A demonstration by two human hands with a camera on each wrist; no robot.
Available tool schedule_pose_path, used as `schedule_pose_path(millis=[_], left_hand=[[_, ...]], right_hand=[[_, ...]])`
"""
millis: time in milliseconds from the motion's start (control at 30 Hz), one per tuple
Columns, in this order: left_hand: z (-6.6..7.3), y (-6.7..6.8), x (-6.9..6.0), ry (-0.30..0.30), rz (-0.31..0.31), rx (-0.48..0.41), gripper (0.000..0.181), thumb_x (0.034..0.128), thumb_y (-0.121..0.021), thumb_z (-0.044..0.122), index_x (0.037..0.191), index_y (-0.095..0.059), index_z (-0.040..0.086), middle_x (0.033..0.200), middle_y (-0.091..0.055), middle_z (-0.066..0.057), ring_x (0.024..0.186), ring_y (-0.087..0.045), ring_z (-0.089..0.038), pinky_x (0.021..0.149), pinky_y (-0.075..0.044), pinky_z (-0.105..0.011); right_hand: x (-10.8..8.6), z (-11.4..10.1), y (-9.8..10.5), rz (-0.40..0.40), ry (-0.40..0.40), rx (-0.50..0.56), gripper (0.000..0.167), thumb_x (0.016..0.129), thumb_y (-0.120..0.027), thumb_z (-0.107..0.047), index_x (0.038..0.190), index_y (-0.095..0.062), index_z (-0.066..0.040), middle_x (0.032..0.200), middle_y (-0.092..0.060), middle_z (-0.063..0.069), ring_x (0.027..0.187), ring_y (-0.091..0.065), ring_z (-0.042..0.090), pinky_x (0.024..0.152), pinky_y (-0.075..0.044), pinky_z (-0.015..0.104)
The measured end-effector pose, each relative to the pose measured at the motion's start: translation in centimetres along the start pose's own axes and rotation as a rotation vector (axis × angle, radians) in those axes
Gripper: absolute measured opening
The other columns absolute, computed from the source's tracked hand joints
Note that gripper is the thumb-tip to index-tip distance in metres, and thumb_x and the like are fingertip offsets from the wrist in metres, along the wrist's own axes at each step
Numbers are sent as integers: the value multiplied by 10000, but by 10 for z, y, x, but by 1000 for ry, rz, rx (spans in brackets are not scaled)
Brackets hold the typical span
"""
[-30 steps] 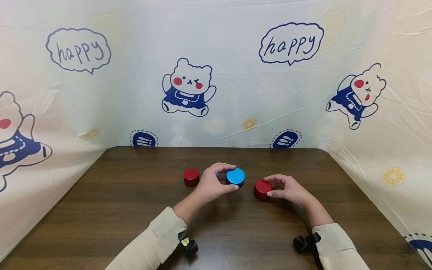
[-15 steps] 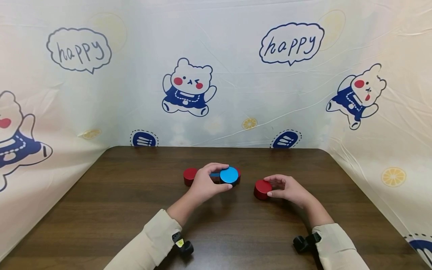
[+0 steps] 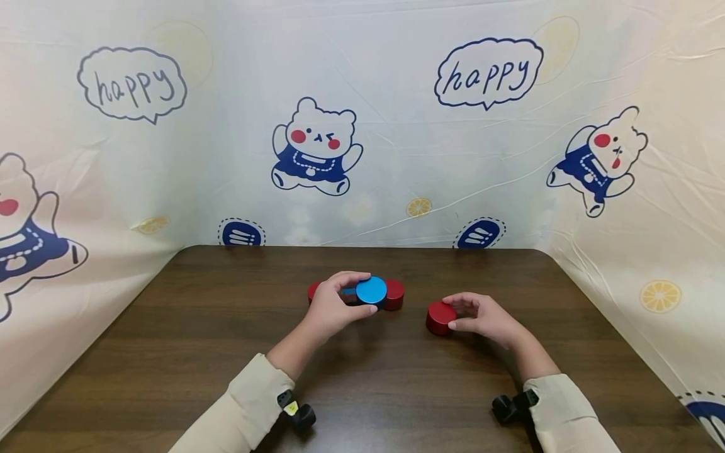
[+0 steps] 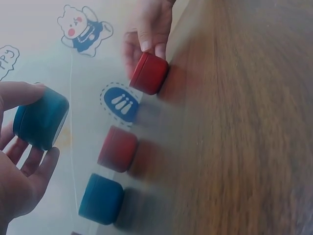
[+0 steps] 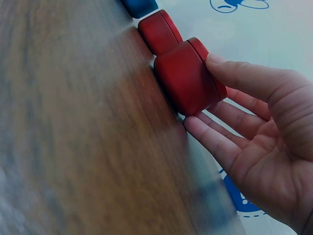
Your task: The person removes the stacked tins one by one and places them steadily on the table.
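In the head view my left hand [image 3: 330, 308] grips a short blue cylinder [image 3: 371, 290] between thumb and fingers. The left wrist view shows this blue cylinder [image 4: 43, 118] raised off the table, with a seam around its side. My right hand [image 3: 488, 319] pinches a short red cylinder [image 3: 440, 317] that stands on the table. Behind the lifted piece are a second red cylinder [image 3: 394, 295], a mostly hidden blue cylinder [image 3: 348, 292] and another red cylinder [image 3: 313, 291] half covered by my left hand. The left wrist view shows the standing blue cylinder [image 4: 101, 199] more fully.
A dark wooden table [image 3: 374, 390] extends under both arms, its far edge meeting a pale printed curtain [image 3: 396, 151]. Curtain also hangs along both sides. Black cameras are strapped to the left wrist [image 3: 297, 412] and right wrist [image 3: 512, 408].
My left hand has carried the blue cylinder leftward, uncovering the red cylinder behind it and covering more of the leftmost red one. My right hand and its red cylinder have stayed put.
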State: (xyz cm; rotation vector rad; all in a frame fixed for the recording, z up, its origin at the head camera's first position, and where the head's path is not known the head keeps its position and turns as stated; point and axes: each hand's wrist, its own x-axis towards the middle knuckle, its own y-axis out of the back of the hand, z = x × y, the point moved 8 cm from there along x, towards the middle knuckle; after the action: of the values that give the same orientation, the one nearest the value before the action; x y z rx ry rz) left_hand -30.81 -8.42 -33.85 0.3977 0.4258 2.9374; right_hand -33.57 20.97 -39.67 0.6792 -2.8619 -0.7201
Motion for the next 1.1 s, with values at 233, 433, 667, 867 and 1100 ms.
schedule_pose_path(millis=[233,433,667,867,1100], left_hand=[[-1,10,-2,3,19,10,562,753,-849,110,1277,-645,120,1307,-563,-53,1169,-560,-307,933,-509,-473],[-2,19,-3,12,37,38,565,749,-854,132,1276,-649,138,1315,-562,-51,1200,-534,-300,973,-477,-496],[-7,28,-1,15,51,80,561,754,-851,158,1277,-650,163,1327,-557,-51,1204,-524,-300,953,-498,-463],[-9,35,-2,29,54,59,557,761,-846,144,1280,-644,154,1335,-549,-70,1190,-549,-320,939,-506,-466],[-10,43,-3,42,65,49,550,775,-839,146,1286,-637,135,1336,-548,-95,1183,-561,-325,942,-504,-458]], right_hand=[[0,0,0,-1,-7,4,513,850,-762,-154,1313,-574,-37,1279,-604,160,1189,-557,333,994,-469,447],[0,0,0,-3,-11,9,516,852,-761,-155,1318,-571,-38,1282,-603,160,1195,-553,334,997,-466,451],[-1,-1,0,-3,-8,10,517,851,-761,-154,1318,-570,-41,1282,-602,158,1192,-555,335,996,-467,452],[-1,0,0,-3,-10,12,520,851,-761,-157,1321,-570,-44,1286,-601,159,1193,-555,334,993,-469,450],[-1,0,0,-6,-15,19,525,851,-761,-156,1324,-567,-40,1295,-595,164,1205,-547,341,999,-464,454]])
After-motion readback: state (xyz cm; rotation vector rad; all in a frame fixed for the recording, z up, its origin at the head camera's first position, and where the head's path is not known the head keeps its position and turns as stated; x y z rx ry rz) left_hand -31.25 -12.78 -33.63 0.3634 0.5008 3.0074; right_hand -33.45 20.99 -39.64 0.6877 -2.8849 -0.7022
